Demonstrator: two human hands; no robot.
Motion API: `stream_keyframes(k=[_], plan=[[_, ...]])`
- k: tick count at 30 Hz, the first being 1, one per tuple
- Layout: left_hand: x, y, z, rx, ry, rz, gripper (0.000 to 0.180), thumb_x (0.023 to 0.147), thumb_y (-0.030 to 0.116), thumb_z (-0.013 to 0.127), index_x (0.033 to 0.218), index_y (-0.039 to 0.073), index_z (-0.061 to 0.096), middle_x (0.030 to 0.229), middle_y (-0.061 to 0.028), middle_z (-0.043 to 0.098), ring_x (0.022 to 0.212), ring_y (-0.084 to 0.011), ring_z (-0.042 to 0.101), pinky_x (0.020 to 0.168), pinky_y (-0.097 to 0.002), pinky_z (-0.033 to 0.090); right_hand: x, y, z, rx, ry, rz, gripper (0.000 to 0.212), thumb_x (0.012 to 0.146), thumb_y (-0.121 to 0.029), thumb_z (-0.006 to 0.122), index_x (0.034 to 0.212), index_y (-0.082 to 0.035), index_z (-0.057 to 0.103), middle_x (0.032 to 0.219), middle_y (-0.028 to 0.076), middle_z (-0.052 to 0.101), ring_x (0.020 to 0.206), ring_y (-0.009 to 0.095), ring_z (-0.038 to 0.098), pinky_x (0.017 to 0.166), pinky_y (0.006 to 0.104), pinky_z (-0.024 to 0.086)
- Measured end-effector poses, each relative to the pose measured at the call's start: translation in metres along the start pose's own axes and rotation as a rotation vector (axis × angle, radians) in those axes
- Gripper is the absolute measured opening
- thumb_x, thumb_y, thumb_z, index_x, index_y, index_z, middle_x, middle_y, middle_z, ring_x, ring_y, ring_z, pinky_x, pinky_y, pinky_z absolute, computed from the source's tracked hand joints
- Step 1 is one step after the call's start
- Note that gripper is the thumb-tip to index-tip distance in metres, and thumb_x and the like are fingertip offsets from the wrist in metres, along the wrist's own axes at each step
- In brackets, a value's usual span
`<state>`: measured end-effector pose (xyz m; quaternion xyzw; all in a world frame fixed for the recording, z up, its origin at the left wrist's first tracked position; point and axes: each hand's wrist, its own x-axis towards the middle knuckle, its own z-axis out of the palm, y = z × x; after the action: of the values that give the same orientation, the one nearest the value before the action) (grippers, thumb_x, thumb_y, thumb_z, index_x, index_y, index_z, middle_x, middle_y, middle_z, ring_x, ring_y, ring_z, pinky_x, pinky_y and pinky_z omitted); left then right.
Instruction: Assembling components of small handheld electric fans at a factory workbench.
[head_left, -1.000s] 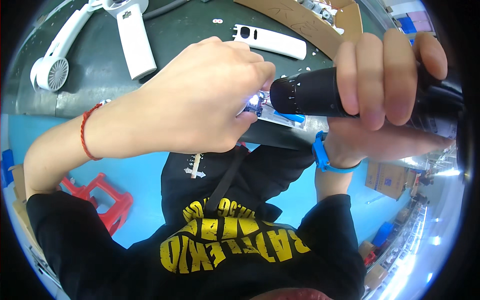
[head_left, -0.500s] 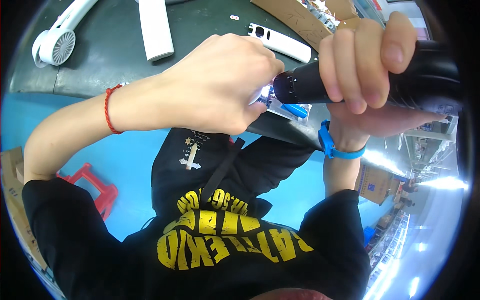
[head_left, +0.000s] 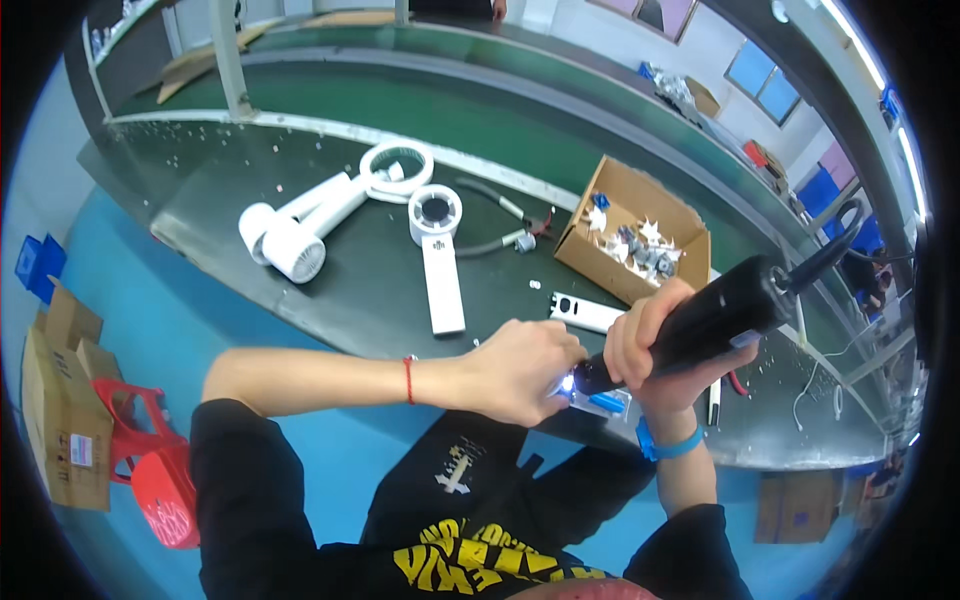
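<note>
My right hand (head_left: 650,345) is wrapped around a black electric screwdriver (head_left: 715,315), which slants down to the left with its cord trailing from the upper end. A bright light shows at the driver's tip, right by the fingers of my left hand (head_left: 520,375). That hand is closed, back upward, around a small part mostly hidden under it. Beside the tip, a blue cylindrical piece (head_left: 606,402) lies in a clear or pale housing. Just beyond my hands rests a white handle shell (head_left: 588,313) with dark cutouts.
A cardboard box (head_left: 640,280) of white star-shaped and grey parts stands behind the shell. White handheld fans (head_left: 443,290) lie on the dark green table (head_left: 370,310). Pliers (head_left: 535,225) sit near the box. On the left floor are red stools (head_left: 165,490) and cartons (head_left: 65,420).
The view has drawn back and tilted up, bringing more table and the box into sight. My hands keep the same hold, with the driver tip still at my left fingers.
</note>
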<state>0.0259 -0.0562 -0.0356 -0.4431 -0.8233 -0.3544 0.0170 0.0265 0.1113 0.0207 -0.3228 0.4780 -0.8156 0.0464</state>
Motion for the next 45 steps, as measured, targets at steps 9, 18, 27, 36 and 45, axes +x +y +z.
stream_keyframes(k=[9,18,27,36,45], plan=[[0.007,-0.015,-0.013,0.102,-0.124,0.076,0.032,0.079,0.023,0.070,0.105,0.006,0.062,0.095,-0.0103,0.062,0.096,-0.0291,0.058,0.080,-0.0407,0.050,-0.007,-0.055,-0.023,0.032,0.210,-0.288,0.069,0.093,-0.068,0.033,0.096,-0.002,0.051,0.054,0.001,0.039,0.041,0.013,0.038,0.037,0.0276,0.032],[0.006,-0.020,-0.018,0.168,-0.092,0.112,0.030,0.085,0.025,0.066,0.108,0.007,0.061,0.098,-0.0088,0.062,0.096,-0.0265,0.056,0.084,-0.0386,0.045,-0.111,-0.156,-0.221,-0.838,1.046,-0.020,0.064,0.098,-0.063,0.034,0.099,-0.005,0.061,0.057,-0.001,0.045,0.044,0.007,0.040,0.040,0.0213,0.031],[0.018,-0.014,-0.028,0.034,-0.169,0.097,0.030,0.079,0.020,0.072,0.105,0.008,0.064,0.093,-0.0083,0.063,0.089,-0.0291,0.059,0.075,-0.0388,0.047,-0.163,-0.157,-0.290,-1.818,0.979,0.481,0.057,0.093,-0.049,0.056,0.120,0.001,0.060,0.103,0.023,0.067,0.099,0.040,0.063,0.084,0.0399,0.047],[0.021,-0.021,-0.033,0.056,-0.267,0.058,0.040,0.066,0.006,0.074,0.104,0.003,0.065,0.093,-0.0100,0.064,0.085,-0.0304,0.059,0.075,-0.0382,0.048,-0.087,-0.071,-0.118,-1.650,0.295,0.280,0.023,0.084,-0.010,0.069,0.106,-0.003,0.066,0.093,0.009,0.066,0.083,0.020,0.063,0.072,0.0284,0.047],[0.023,-0.015,-0.023,0.138,-0.237,0.101,0.042,0.062,0.019,0.080,0.100,0.009,0.067,0.100,-0.0060,0.061,0.089,-0.0269,0.057,0.076,-0.0364,0.047,-0.061,-0.013,-0.083,-1.682,-0.076,0.103,0.027,0.077,-0.013,0.076,0.101,-0.006,0.069,0.096,0.009,0.062,0.088,0.025,0.061,0.074,0.0339,0.051]])
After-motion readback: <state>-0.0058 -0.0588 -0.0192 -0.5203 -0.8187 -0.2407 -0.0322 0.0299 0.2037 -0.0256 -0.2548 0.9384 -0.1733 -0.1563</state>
